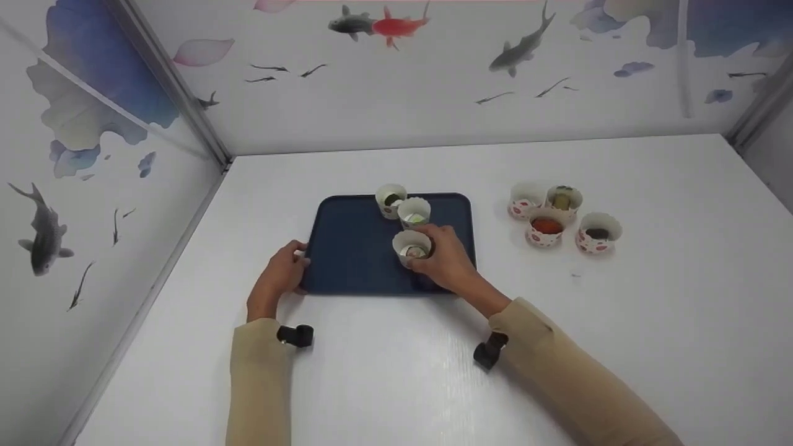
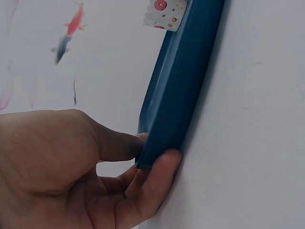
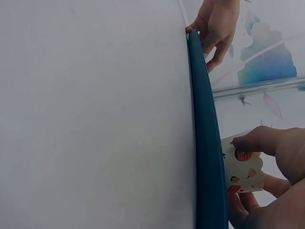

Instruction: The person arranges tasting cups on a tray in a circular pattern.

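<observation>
A dark blue tray (image 1: 353, 260) lies on the white table. My left hand (image 1: 284, 271) grips its left edge; in the left wrist view the thumb (image 2: 121, 145) is over the rim and the fingers are under it. With my right hand (image 1: 447, 257) I hold a patterned paper cup (image 3: 243, 167) over the tray's right half, thumb and fingers on opposite sides. Something pale pinkish shows inside that cup. Just behind it on the tray stand a paper cup with light green contents (image 1: 414, 214) and another with dark green contents (image 1: 391, 201).
Right of the tray several more paper cups stand together: one with red contents (image 1: 545, 228), one with dark contents (image 1: 598, 234), one with yellowish-brown pieces (image 1: 563, 201) and a pale one (image 1: 526, 200). Walls with painted fish border the table (image 1: 384, 371) at the back and left.
</observation>
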Demonstrator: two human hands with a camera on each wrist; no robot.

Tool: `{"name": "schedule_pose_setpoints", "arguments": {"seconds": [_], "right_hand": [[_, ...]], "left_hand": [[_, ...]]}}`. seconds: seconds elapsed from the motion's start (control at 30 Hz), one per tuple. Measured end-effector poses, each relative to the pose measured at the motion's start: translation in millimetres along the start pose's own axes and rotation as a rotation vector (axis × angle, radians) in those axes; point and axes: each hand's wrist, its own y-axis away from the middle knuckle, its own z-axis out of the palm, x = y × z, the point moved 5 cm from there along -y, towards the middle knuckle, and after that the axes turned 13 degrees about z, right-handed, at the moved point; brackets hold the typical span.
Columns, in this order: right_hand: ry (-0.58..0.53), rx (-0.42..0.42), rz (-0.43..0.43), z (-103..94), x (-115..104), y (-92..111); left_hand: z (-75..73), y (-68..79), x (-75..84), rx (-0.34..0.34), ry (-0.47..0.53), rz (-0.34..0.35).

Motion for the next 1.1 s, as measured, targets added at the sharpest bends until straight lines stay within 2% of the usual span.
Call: {"name": "schedule_pose_setpoints", "arguments": {"seconds": [0.27,0.63,0.87,1.1], "right_hand": [[-0.018,0.046,0.053,0.6,2.5,-2.2],[-0.031,0.049,0.066,1.2,-0.9,-3.3],[-0.021,0.070,0.037,0.9,-4.8,-5.8],[-0.022,0.074,0.047,2.0,-6.5,-2.5]], "left_hand": [[1.2,0.4,-1.2,0.000,0.008,-0.003],[-0.8,0.3,0.9,0.007,-0.010,0.009],[-1.3,-0.7,3.3,0.012,-0.038,0.002],[-0.7,-0.5,1.9,0.004,-0.022,-0.009]]}}
